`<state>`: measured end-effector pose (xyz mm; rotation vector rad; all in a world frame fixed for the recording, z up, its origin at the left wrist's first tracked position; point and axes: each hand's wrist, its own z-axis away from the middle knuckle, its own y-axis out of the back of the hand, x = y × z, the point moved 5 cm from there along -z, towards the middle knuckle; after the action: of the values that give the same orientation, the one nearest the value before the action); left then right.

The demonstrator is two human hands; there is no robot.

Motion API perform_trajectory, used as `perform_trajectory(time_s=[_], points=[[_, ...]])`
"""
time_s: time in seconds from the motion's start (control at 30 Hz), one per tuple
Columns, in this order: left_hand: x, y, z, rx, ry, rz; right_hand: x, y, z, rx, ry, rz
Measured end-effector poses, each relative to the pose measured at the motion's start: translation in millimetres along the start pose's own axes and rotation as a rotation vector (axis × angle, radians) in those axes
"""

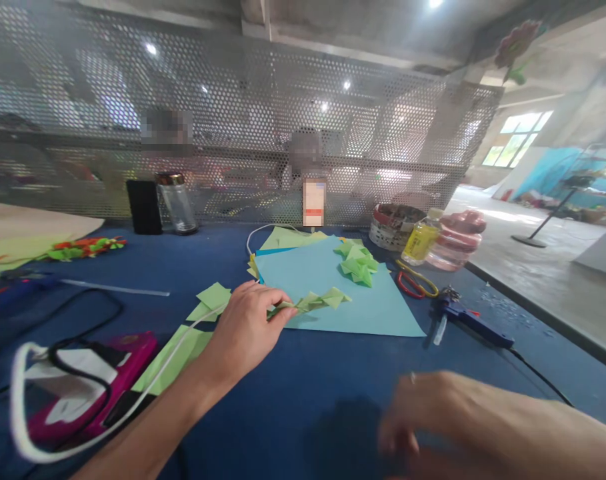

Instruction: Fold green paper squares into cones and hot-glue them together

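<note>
My left hand [247, 327] reaches forward over the blue table and pinches one end of a chain of folded green paper pieces [315, 301], which lies across the near edge of a light blue paper sheet [333, 293]. A small heap of folded green paper pieces [357, 262] rests further back on that sheet. My right hand [433, 413] hovers low at the front right, blurred by motion, a ring on one finger; its fingers curl downward and nothing shows in them.
A blue glue gun [465, 319] and red-and-yellow scissors [415, 283] lie right of the sheet. A yellow bottle [420, 240], a basket [393, 227] and a pink container [455, 240] stand behind. Green paper scraps [210, 300], a pink device [93, 387] with cables lie left. A perforated metal screen [233, 120] backs the table.
</note>
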<state>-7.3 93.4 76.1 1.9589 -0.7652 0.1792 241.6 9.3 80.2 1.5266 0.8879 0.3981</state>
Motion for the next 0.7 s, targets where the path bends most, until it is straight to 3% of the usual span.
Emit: perform_trajectory(time_s=[0.03,0.07,0.17,0.3,0.47,0.7], points=[[0,-0.8,0,-0.003,-0.003,0.003,1,2,-17,-0.117,0.012,-0.072],[0,-1.4,1,-0.006,-0.007,0.005,6,7,-34,-0.133,-0.048,-0.106],[0,-1.8,1,-0.011,-0.014,0.005,20,19,-75,0.063,-0.101,-0.126],[1,-1.0,0,-0.018,-0.010,0.001,36,11,-104,0.266,-0.064,-0.163],[3,-1.7,0,-0.036,-0.030,-0.011,47,-6,-124,0.222,-0.083,-0.248],[4,-7.3,2,-0.068,-0.051,-0.016,44,-13,-119,0.218,-0.104,-0.261]])
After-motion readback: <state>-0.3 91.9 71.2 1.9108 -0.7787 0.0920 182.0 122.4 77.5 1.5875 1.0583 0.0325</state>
